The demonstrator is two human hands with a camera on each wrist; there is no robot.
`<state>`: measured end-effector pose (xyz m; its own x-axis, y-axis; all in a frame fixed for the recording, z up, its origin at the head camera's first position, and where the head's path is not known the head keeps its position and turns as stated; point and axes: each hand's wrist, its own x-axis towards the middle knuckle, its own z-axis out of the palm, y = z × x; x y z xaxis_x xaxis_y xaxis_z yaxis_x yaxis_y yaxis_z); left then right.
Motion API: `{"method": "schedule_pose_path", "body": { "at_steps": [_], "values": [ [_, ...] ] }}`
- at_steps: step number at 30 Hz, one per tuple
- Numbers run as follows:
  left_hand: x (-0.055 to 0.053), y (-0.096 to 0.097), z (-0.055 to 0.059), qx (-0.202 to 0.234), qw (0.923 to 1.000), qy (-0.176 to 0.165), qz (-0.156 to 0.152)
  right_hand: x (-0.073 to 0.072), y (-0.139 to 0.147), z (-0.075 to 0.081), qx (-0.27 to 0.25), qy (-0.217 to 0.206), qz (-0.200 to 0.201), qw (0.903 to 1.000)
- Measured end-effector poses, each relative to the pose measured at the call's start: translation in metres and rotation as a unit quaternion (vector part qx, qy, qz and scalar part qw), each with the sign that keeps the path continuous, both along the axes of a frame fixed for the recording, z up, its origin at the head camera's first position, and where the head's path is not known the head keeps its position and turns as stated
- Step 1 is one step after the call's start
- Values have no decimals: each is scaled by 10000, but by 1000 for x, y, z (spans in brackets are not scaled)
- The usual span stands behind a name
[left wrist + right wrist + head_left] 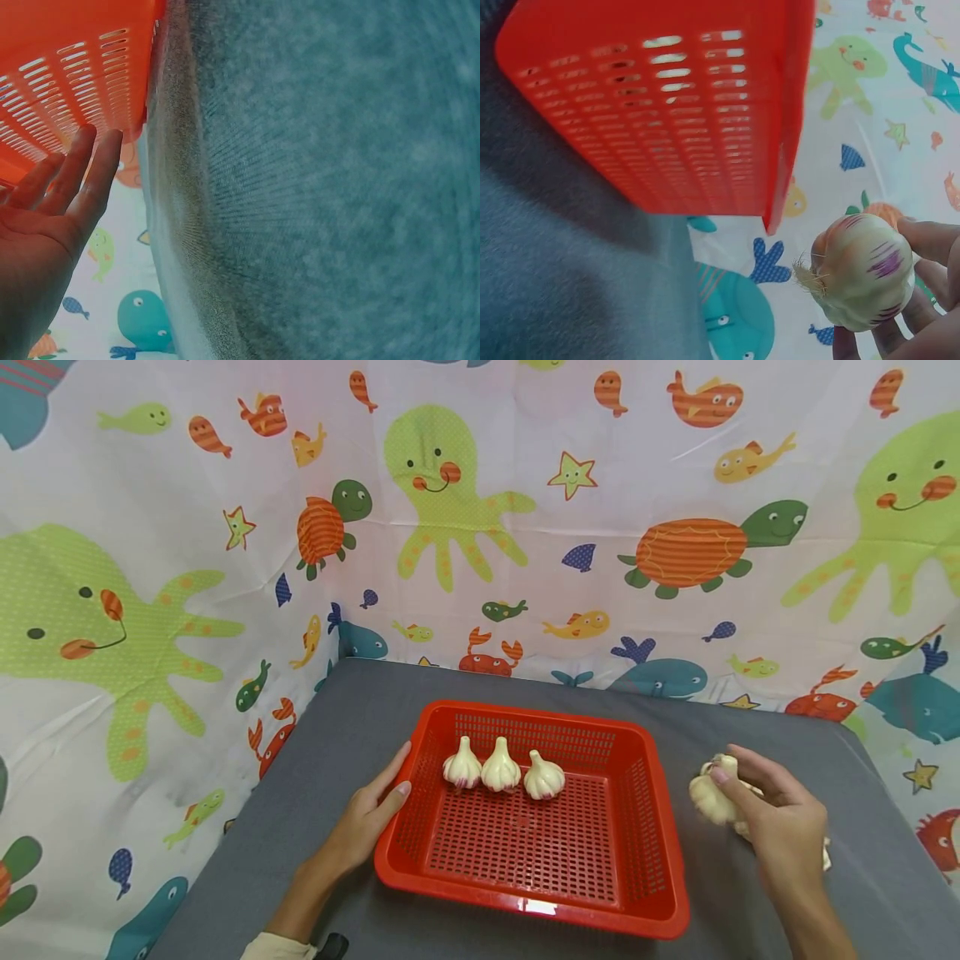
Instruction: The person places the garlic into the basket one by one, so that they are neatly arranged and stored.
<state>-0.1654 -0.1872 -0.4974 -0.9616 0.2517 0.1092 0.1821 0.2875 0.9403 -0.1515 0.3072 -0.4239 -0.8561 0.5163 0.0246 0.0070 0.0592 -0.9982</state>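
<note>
Right of the red basket, the right hand has fingers clamped on a garlic bulb, while the left hand touches the basket's left side, fingers extended.

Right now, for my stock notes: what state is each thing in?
Basket: upright, open-topped, partly filled.
Three garlic bulbs: whole, inside basket, stems up.
Held garlic bulb: whole, outside basket.
Left hand: touching basket's left side.
Right hand: holding that bulb.
Pale thing behind right hand: mostly hidden, state unclear.
Table: cloth-covered.
Patterned curtain: hanging.
</note>
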Motion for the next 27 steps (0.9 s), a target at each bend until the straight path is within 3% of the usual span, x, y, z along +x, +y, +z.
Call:
{"method": "schedule_pose_path", "body": {
  "at_steps": [6, 15, 27],
  "values": [
    [0, 0, 0, -15, 10000, 60, 5, -2, -9, 9, -10, 293, 131, 9995],
    [0, 0, 0, -49, 10000, 20, 3, -6, -21, 19, -480, 840, 686, 9929],
    [-1, -1, -2, 108, 9999, 18, -72, -15, -34, 38, -484, 780, 1164, 9890]
  ]
}}
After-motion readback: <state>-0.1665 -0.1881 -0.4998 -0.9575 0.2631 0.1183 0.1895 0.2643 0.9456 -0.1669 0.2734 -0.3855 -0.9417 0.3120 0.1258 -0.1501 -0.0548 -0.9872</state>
